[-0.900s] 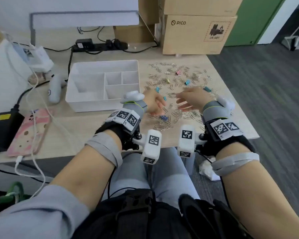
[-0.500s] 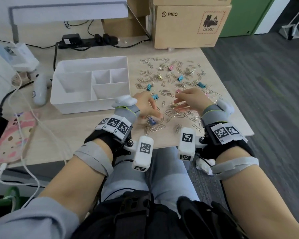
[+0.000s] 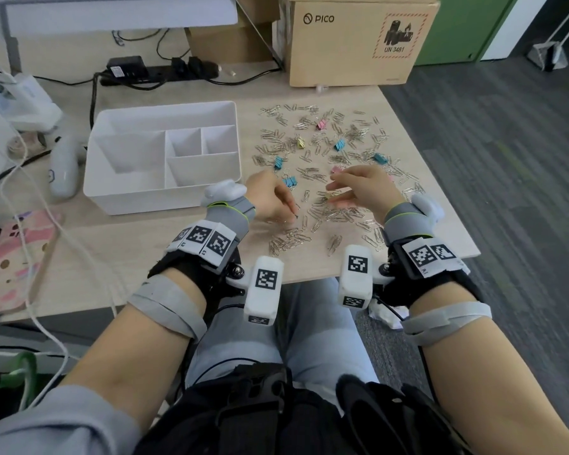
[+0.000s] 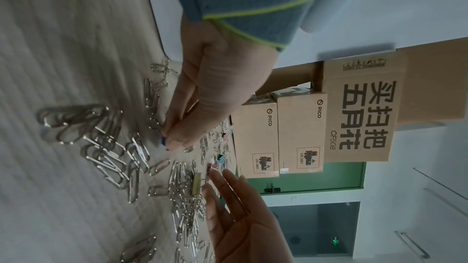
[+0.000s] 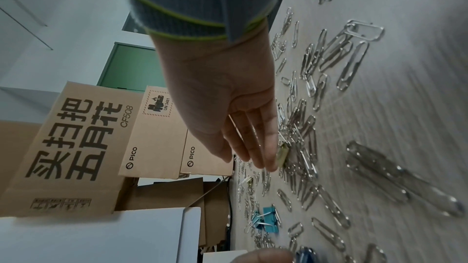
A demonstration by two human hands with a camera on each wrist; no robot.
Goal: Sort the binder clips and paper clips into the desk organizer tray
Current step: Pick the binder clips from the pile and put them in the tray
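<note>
Silver paper clips and small coloured binder clips lie scattered over the right half of the desk. My left hand is at the near edge of the pile and pinches a dark blue binder clip between thumb and fingertips, low on the desk. My right hand hovers to its right with straight fingers over a heap of paper clips, right beside a yellow binder clip. The white organizer tray stands to the left of both hands, and its compartments look bare.
Light blue binder clips lie just beyond my left hand; pink and yellow ones lie farther back. Cardboard boxes and a power strip line the far edge. A phone and cables lie at the left.
My left hand has drawn in towards the near edge of the pile and closed its fingertips on the dark blue binder clip. The right hand stays hovering over the paper clips.
</note>
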